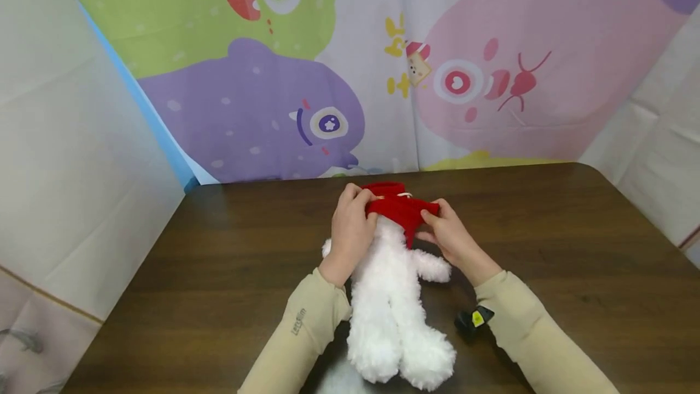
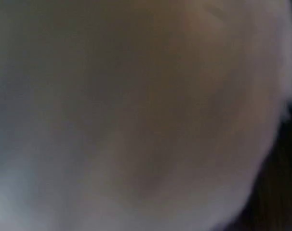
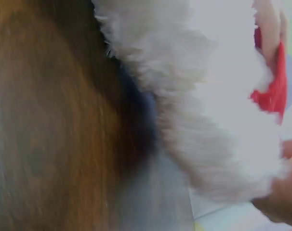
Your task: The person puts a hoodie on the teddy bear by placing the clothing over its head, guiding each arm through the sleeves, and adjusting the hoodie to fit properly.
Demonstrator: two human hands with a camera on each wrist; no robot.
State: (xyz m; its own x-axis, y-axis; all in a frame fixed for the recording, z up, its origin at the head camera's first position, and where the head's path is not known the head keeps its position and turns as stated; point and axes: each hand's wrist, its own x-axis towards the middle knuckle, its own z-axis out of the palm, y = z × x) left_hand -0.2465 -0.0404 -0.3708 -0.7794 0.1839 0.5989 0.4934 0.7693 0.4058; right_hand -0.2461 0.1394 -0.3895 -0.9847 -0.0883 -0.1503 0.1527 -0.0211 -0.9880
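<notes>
A white fluffy plush toy (image 1: pixel 387 284) lies on the brown table, its legs toward the person. Red cloth, apparently a small knitted garment (image 1: pixel 401 207), covers the toy's head end; a small white strip shows on it. My left hand (image 1: pixel 352 227) pinches the garment's left edge, beside the toy's upper body. The garment's right edge is held between thumb and fingers of my right hand (image 1: pixel 451 233), above the toy's outstretched arm (image 1: pixel 432 265). White fur (image 3: pixel 223 125) and some red cloth (image 3: pixel 276 94) show in the right wrist view. The left wrist view is a dark blur. The toy's head is hidden.
The dark brown wooden table (image 1: pixel 219 297) extends to both sides. A cartoon-printed curtain (image 1: pixel 273 102) hangs behind its back edge. A small black device with a yellow mark (image 1: pixel 478 319) sits at the right sleeve's cuff. Pale panels (image 1: pixel 82 138) stand at the sides.
</notes>
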